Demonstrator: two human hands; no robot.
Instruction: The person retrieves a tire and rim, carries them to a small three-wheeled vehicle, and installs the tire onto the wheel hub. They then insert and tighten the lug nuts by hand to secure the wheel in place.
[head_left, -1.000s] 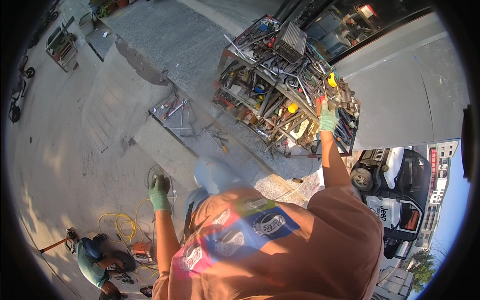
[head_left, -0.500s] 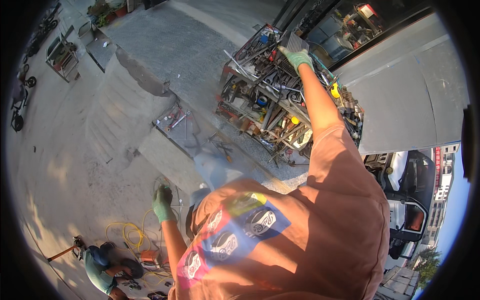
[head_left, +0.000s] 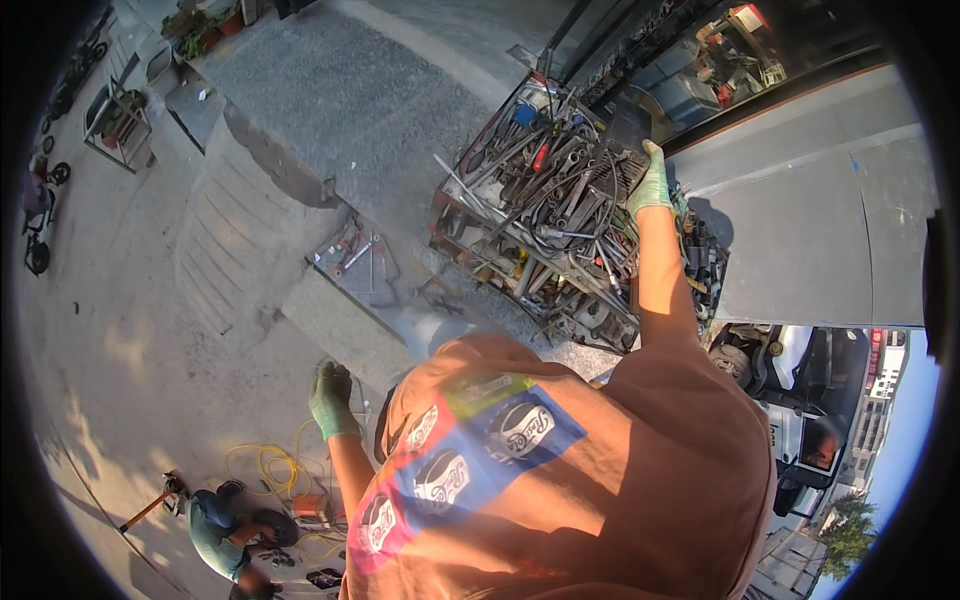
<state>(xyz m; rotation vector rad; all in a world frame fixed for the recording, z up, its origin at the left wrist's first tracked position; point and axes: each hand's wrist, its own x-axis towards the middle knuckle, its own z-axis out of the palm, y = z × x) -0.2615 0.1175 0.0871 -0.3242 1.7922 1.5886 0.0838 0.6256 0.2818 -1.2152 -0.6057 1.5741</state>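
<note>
My right hand [head_left: 652,185], in a pale green glove, is closed on the edge of a dark flat panel [head_left: 628,125] with a ribbed part. It holds the panel tilted at the right side of a tool cart [head_left: 440,215]. The cart's top is heaped with wrenches [head_left: 570,165] and other metal tools; a red-handled tool [head_left: 541,156] lies among them. My left hand [head_left: 328,400], gloved in green with dark fingers, hangs low over the concrete, away from the cart. Its fingers are curled, and what they hold, if anything, is hidden.
Lower cart shelves hold more tools. A low step with a few tools [head_left: 352,255] lies left of the cart. A grey wall panel [head_left: 800,200] stands at right. At lower left a person [head_left: 215,535] crouches by a wheel and yellow hose [head_left: 275,470].
My right hand has moved right and nearer with the ribbed panel, which has turned darker and tilted. More wrenches on the cart's top now show. The left hand has barely moved.
</note>
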